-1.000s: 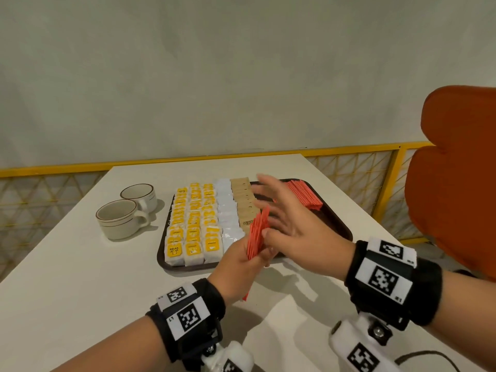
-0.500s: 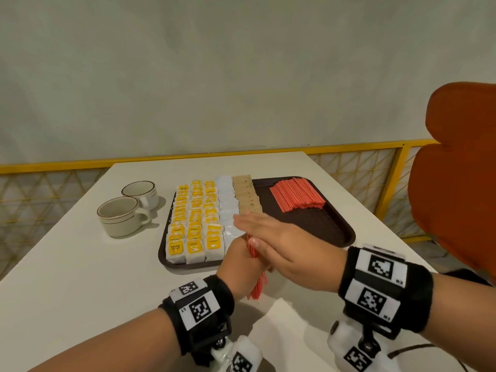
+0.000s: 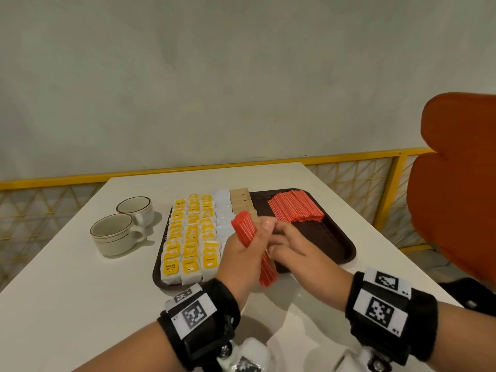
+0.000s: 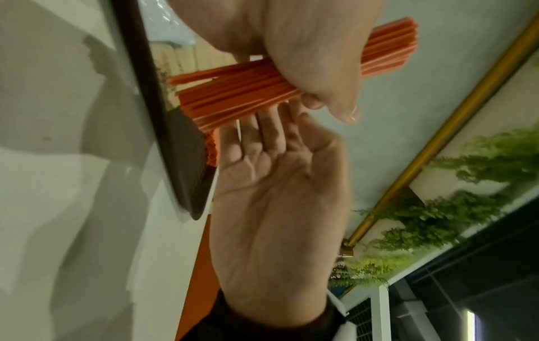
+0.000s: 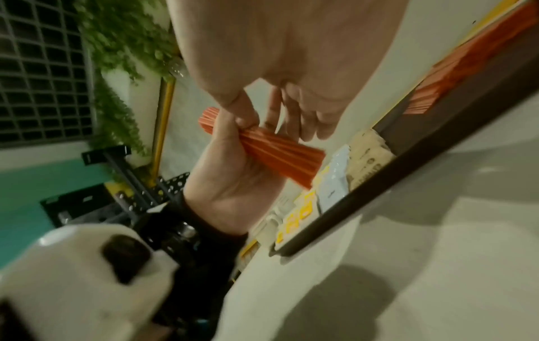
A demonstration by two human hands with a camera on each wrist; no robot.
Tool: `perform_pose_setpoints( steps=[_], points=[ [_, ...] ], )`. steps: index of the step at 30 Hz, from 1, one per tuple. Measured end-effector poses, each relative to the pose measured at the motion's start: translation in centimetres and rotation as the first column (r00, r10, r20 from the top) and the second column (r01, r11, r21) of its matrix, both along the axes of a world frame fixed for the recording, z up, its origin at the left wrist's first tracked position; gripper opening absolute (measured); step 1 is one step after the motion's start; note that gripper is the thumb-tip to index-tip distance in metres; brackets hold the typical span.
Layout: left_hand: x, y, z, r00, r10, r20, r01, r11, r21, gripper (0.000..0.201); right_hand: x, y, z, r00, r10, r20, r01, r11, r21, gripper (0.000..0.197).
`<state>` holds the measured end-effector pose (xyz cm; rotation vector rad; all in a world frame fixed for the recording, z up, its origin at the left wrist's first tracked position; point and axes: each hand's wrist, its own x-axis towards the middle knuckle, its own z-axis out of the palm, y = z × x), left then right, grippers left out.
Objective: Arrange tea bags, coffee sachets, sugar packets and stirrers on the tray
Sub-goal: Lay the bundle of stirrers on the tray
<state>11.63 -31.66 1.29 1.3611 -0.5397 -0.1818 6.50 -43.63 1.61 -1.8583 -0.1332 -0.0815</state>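
My left hand [image 3: 240, 260] grips a bundle of red stirrers [image 3: 248, 236] above the near edge of the brown tray [image 3: 331, 237]; the bundle tilts with its top to the left. The straight fingers of my right hand [image 3: 294, 244] touch its right side. The left wrist view shows my right hand's [image 4: 277, 196] open palm beside the bundle [image 4: 233, 97]. On the tray lie rows of yellow tea bags [image 3: 190, 237], white packets [image 3: 222, 208], brown packets [image 3: 241, 201] and a pile of red stirrers [image 3: 295, 208].
Two beige cups [image 3: 115, 234] [image 3: 135, 210] stand left of the tray on the white table [image 3: 67, 291]. An orange chair [image 3: 456, 183] is close on the right. A yellow railing [image 3: 349, 157] runs behind the table.
My right hand drew back from over the tray, lay across the bundle's top, then came to its right side. The bundle rose a little and tilted.
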Motion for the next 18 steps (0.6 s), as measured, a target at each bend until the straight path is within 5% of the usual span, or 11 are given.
perform_pose_setpoints(
  steps=[4,9,12,15,18],
  points=[
    [2.6,-2.2,1.8,0.994,-0.021,-0.103,0.026,0.999,0.047,0.027,2.1,-0.3,0.9,1.0,-0.011,0.002,0.011,0.997,-0.076,0.051],
    [8.3,-6.0,3.5,0.948,-0.098,-0.304,0.183,0.947,0.265,0.055,6.0,-3.0,1.1,0.997,-0.08,-0.001,0.08,0.993,-0.084,0.045],
    [11.5,-8.4,3.2,0.916,-0.072,-0.396,0.186,0.949,0.256,0.05,10.2,-5.2,0.7,0.968,-0.111,-0.227,0.121,0.992,0.029,0.052],
    [14.1,-9.6,1.7,0.897,-0.023,-0.442,0.162,0.947,0.278,0.029,13.8,-7.2,1.0,0.833,-0.084,-0.547,0.111,0.994,0.016,0.018],
    [16.7,-10.6,0.2,0.92,0.04,-0.389,0.156,0.875,0.459,0.021,16.4,-8.7,0.8,0.815,-0.151,-0.56,0.104,0.988,-0.115,0.021]
  ],
)
